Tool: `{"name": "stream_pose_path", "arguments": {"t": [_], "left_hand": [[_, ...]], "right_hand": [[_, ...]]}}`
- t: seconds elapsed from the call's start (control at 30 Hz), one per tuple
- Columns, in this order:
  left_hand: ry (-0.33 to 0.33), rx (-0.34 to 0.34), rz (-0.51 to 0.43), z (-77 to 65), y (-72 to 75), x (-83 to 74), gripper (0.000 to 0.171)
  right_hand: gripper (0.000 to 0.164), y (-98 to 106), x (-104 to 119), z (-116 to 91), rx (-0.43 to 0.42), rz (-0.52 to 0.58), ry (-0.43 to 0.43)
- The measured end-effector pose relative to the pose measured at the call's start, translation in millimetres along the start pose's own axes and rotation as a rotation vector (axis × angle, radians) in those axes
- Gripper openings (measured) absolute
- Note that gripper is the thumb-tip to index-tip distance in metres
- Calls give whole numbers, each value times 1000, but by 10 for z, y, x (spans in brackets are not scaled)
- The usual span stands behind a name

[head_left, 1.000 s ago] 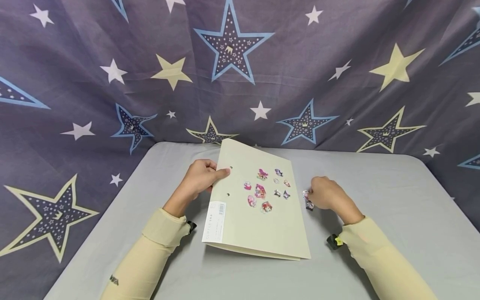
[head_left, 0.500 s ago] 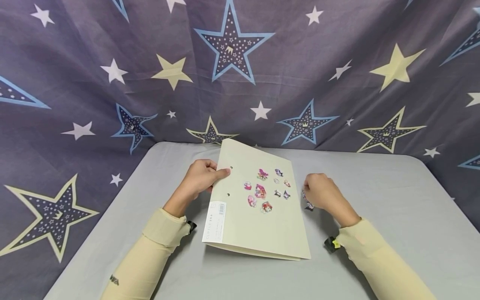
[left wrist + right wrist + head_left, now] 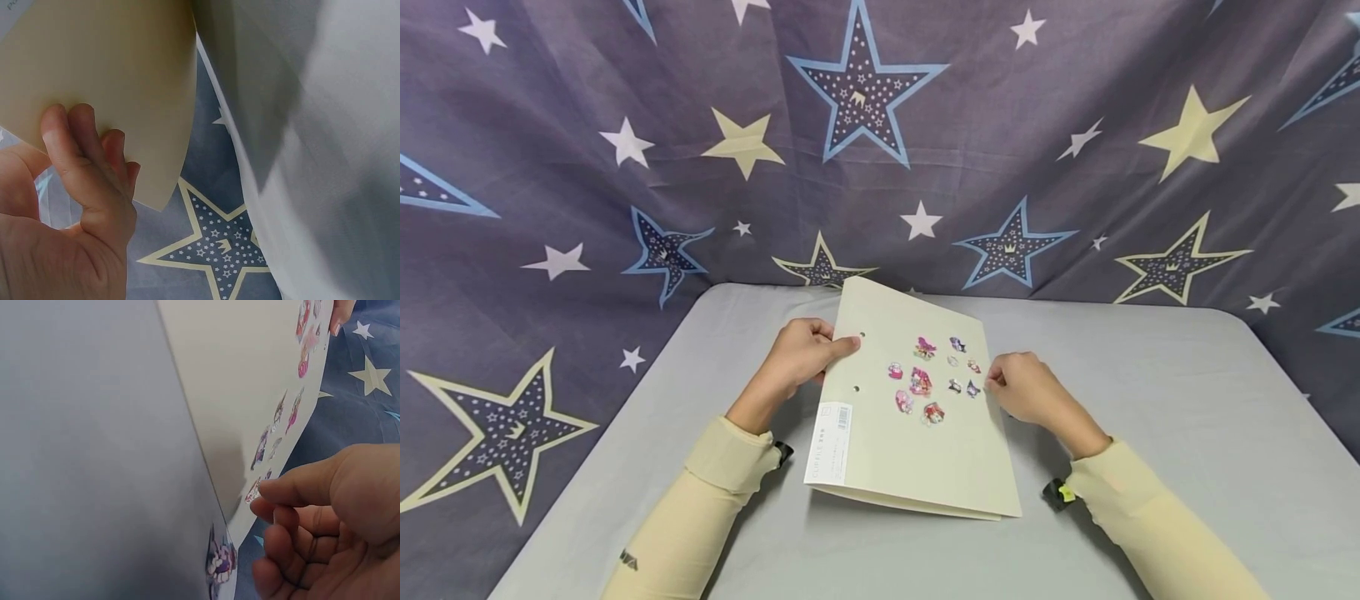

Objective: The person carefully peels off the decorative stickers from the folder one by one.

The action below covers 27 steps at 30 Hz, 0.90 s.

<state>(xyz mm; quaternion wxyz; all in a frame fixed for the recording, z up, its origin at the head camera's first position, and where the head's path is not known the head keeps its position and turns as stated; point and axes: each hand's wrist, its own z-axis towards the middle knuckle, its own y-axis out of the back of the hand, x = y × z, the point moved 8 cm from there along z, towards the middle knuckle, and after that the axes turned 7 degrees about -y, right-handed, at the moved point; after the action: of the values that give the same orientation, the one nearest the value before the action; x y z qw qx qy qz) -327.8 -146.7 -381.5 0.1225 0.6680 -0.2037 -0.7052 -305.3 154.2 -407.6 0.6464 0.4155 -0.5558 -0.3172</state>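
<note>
1. Folder (image 3: 917,467): pale cream, closed, on the grey table (image 3: 1210,400), in front of the seated position. Left side raised off the surface; lower edge shows a narrow gap between the covers.
2. Left hand (image 3: 805,354): gripping the folder by its left edge. Thumb on the front cover, near the upper of two punched holes; left wrist view confirms the other fingers lie against the back.
3. Right hand (image 3: 1028,386): at the folder's right edge. Fingers curled, thumb close to the forefinger, tips just beside the outermost stickers. A thin pale edge shows below the thumb tip; whether anything is pinched cannot be told.
4. Stickers (image 3: 921,382): small, pink, red and purple, scattered over the middle and right of the front cover.
5. Loose sticker (image 3: 221,561): on the table just beside the folder's right edge, noted in the right wrist view.
6. Label (image 3: 831,446): white, with barcode, at the cover's lower left.
7. Curtain (image 3: 962,179): dark purple, star-patterned, behind the table.
8. Sleeves (image 3: 1150,500): pale yellow, a black device at each cuff.
</note>
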Motion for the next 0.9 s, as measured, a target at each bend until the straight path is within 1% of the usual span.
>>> {"name": "stream_pose_path", "arguments": {"t": [0.23, 0.5, 0.63, 0.9], "left_hand": [[2, 5, -3, 0, -2, -3, 39], [3, 7, -4, -6, 0, -5, 39], [1, 4, 0, -1, 1, -2, 39], [-2, 2, 3, 1, 1, 4, 39]], "right_hand": [[8, -63, 0, 10, 26, 38, 2], [9, -91, 18, 15, 41, 90, 50], [10, -101, 21, 18, 66, 123, 72], [4, -159, -45, 23, 151, 186, 10]]}}
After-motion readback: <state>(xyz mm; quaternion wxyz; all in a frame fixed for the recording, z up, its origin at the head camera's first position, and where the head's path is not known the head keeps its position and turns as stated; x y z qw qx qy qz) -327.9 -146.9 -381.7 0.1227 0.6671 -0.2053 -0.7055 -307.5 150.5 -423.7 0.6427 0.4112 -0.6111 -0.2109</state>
